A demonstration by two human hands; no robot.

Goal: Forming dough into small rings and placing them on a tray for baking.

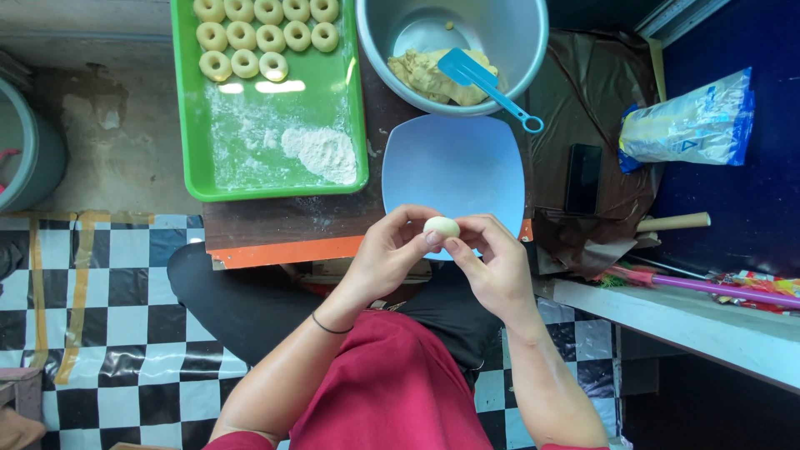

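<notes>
Shaping step: left hand (385, 254) and right hand (492, 262) pinch dough ball (442, 227) together, just over near edge of pale blue plate (454, 162). Centre hole apparently unmade. Next needs gentle thumb press.

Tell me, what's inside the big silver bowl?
The bowl holds a lump of yellowish dough and a blue spatula whose handle sticks out over the rim. A small crumb lies on the bare bottom. Whatever is under the dough is hidden.
</notes>
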